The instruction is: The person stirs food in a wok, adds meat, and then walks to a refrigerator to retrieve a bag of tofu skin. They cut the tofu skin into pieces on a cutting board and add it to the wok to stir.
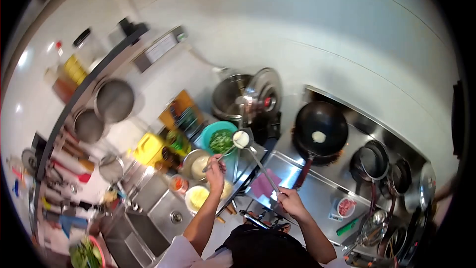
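Note:
My left hand (pixel 215 171) is closed round the handle of a small spoon (pixel 227 152), whose head reaches up to a ladle. In my right hand (pixel 290 201) is the long handle of the ladle (pixel 242 139), its bowl holding something white. Under and beside the ladle stands a teal bowl (pixel 206 134) with chopped greens. Below my left hand are a metal bowl (pixel 191 161) of pale liquid and a white bowl (pixel 192 205) with yellow contents. A black wok (pixel 322 119) on the stove holds a small white patch (pixel 318 137).
A large pot (pixel 229 97) with a tilted lid (pixel 264 94) stands behind. Several pans, including one black pan (pixel 373 161), are at right, near a bowl of pink pieces (pixel 346 208). A sink (pixel 171 216) and yellow jug (pixel 148 149) are at left.

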Available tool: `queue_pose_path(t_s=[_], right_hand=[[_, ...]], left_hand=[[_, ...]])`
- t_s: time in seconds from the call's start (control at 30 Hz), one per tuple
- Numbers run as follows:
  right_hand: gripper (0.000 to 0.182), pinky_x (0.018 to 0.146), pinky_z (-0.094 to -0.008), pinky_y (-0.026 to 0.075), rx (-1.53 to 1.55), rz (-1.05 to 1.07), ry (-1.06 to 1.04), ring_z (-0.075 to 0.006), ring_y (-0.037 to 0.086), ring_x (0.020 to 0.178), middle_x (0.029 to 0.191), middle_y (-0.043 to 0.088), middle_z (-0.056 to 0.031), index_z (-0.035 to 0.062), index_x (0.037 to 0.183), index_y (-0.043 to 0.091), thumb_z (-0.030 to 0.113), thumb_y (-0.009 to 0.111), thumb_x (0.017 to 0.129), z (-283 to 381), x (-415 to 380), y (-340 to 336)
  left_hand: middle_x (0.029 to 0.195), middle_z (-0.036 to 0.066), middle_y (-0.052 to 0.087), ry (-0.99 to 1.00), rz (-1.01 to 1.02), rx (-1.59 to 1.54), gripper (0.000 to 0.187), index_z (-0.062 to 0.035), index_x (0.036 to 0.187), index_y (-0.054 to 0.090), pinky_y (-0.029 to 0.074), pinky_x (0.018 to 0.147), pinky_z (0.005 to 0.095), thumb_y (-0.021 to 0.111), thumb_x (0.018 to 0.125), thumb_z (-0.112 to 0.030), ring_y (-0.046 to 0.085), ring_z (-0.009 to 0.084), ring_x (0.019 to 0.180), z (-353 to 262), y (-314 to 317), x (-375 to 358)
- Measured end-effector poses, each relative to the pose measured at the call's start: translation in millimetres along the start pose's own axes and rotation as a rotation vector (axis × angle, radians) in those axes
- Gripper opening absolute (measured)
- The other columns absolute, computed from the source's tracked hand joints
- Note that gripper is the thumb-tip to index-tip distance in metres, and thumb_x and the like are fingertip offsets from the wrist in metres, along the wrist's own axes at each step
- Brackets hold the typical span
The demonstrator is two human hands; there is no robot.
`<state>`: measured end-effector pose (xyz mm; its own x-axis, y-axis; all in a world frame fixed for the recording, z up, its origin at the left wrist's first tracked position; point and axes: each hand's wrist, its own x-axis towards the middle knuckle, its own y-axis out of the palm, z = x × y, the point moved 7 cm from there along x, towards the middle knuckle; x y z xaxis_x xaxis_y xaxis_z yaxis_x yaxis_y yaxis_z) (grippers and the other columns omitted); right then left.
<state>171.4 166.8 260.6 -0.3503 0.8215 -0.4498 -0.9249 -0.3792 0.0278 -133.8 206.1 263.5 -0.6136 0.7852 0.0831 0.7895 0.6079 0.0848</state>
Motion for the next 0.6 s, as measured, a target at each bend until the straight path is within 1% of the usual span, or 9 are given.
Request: queue_pose_path(t_s=[0.07,0.13,0.2,0.27,0.33,0.4,0.53,0.57,0.6], right_hand=[[0.018,0.054,-0.0282,0.038,-0.087,0.11,-0.052,-0.0101,0.047,0.059,0.064,0.051,-0.0001,0.0034,0.099,0.063,0.016,0.052,0.093,-8.4,25.7,45.1],[0.019,0.056,-0.0279,0.039,-0.267,0.125,-0.143,-0.0102,0.048,0.06,0.064,0.052,-0.0009,0.0034,0.099,0.064,0.017,0.052,0.093,-15.1,46.8,84.9],[0.019,0.056,-0.0289,0.039,-0.301,0.17,-0.128,-0.0108,0.048,0.06,0.064,0.051,-0.0015,0.0034,0.1,0.063,0.018,0.053,0.094,-17.7,60.8,113.1],[0.015,0.04,-0.0238,0.029,-0.245,0.243,-0.063,-0.006,0.038,0.048,0.066,0.045,0.0028,0.0054,0.095,0.058,0.014,0.047,0.096,-21.4,70.6,133.9],[0.014,0.04,-0.0233,0.028,-0.183,0.272,0.016,-0.006,0.037,0.048,0.066,0.043,0.0029,0.0051,0.095,0.057,0.014,0.047,0.096,-14.2,68.2,140.5],[0.018,0.042,-0.0231,0.032,0.002,0.264,0.187,-0.0064,0.041,0.052,0.063,0.045,0.0019,0.005,0.09,0.059,0.018,0.048,0.096,-15.5,64.4,135.1],[0.018,0.039,-0.0216,0.03,0.026,0.262,0.16,-0.0056,0.041,0.048,0.064,0.046,0.0024,0.0046,0.094,0.059,0.02,0.049,0.096,-4.8,50.5,106.1],[0.015,0.039,-0.0216,0.029,0.03,0.24,0.125,-0.0054,0.039,0.049,0.068,0.047,0.0009,0.0032,0.099,0.059,0.015,0.05,0.095,-2.4,46.1,92.3],[0.016,0.039,-0.0214,0.031,0.086,0.171,0.166,-0.006,0.041,0.049,0.068,0.049,0.0005,0.003,0.101,0.06,0.016,0.051,0.095,-2.2,40.7,74.3]], left_hand=[[0.07,0.003,0.056,0.011,-0.12,0.046,0.033,-0.004,0.103,0.059,0.041,0.051,0.0212,0.037,0.102,-0.028,0.05,0.0078,0.057,-3.4,-67.2,-5.4],[0.069,0.003,0.056,0.073,-0.246,0.104,0.033,-0.0038,0.103,0.059,0.042,0.052,0.0216,0.036,0.102,-0.027,0.05,0.008,0.057,-0.4,-123.4,-10.8],[0.069,0.002,0.055,0.065,-0.305,0.112,0.034,-0.0036,0.103,0.06,0.042,0.051,0.0221,0.035,0.102,-0.027,0.05,0.0079,0.057,10.5,-162.9,-14.6],[0.068,0.002,0.054,0.011,-0.374,0.088,0.036,-0.0035,0.103,0.06,0.041,0.051,0.0222,0.034,0.103,-0.028,0.049,0.0079,0.056,25.8,-190.9,-17.0],[0.067,0.001,0.053,-0.013,-0.396,0.073,0.034,-0.0035,0.103,0.059,0.041,0.05,0.0221,0.035,0.103,-0.028,0.049,0.0078,0.056,38.6,-202.3,-13.8],[0.066,0.001,0.052,-0.015,-0.401,0.052,0.032,-0.0034,0.103,0.058,0.04,0.049,0.0218,0.038,0.102,-0.027,0.048,0.0078,0.055,54.7,-202.5,-5.4],[0.065,0.002,0.054,-0.051,-0.335,-0.017,0.029,-0.003,0.103,0.057,0.039,0.046,0.0217,0.04,0.102,-0.026,0.047,0.0084,0.052,85.0,-188.3,9.9],[0.069,0.004,0.056,-0.084,-0.358,-0.069,0.027,-0.0029,0.106,0.056,0.041,0.047,0.0226,0.043,0.101,-0.026,0.05,0.0097,0.053,94.3,-186.3,11.1],[0.069,0.004,0.056,-0.093,-0.338,-0.073,0.027,-0.0029,0.106,0.056,0.041,0.047,0.0226,0.043,0.101,-0.026,0.05,0.0097,0.053,98.3,-180.6,10.6]])
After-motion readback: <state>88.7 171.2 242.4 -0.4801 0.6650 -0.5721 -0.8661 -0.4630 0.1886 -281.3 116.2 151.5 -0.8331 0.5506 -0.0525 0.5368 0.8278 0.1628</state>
